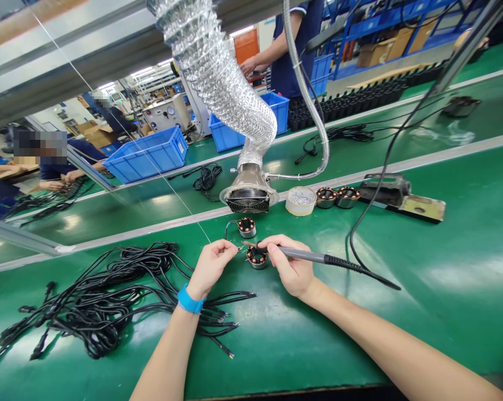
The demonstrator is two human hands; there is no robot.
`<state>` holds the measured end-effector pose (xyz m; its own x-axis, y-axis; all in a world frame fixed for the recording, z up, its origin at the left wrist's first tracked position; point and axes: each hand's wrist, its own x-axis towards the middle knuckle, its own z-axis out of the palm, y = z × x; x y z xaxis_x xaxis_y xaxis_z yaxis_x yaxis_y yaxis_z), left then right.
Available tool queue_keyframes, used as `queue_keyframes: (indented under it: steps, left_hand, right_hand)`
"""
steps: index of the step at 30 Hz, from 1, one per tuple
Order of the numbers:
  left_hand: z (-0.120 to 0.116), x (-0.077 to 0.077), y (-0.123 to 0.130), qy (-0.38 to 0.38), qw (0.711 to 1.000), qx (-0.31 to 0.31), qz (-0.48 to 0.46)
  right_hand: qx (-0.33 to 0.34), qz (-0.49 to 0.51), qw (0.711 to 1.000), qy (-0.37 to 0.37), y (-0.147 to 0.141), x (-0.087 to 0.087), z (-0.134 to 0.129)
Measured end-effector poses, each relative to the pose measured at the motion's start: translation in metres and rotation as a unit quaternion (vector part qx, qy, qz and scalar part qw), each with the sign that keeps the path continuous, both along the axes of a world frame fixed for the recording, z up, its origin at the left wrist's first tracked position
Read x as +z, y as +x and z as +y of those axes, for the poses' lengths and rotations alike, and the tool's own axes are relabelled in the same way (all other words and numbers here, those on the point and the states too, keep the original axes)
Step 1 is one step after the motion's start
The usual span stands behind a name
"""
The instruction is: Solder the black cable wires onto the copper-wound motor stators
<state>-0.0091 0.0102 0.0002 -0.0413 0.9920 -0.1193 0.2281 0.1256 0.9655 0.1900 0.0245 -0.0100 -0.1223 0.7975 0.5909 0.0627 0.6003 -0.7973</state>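
My right hand [291, 266] is closed around a grey soldering iron [307, 255], its tip pointing left above a copper-wound motor stator [257, 257]. On the other side of that stator, my left hand [213, 264], with a blue band at the wrist, pinches something thin, seemingly a wire end, near the iron's tip. A thin white strand runs down from the upper left to this hand. Just behind, a second stator [247, 227] with a dark lead stands on the green table [318, 334]. Black cables [105, 301] lie in a tangled pile at the left, their stripped ends beside my left wrist.
A silver duct [251, 111] with a fan hood [248, 192] hangs behind the hands. Along the rail stand a white round container [300, 201], two stators [337, 197] and an iron stand [402, 195]. Blue bins [147, 155] and other people are beyond.
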Motion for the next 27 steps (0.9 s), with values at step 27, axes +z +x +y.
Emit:
queue_keyframes:
  steps: [27]
  left_hand:
    - [-0.006,0.012,0.001,0.040,0.993,-0.073,0.078]
  right_hand:
    - [0.100,-0.153,0.975,0.127,-0.022,-0.023,0.025]
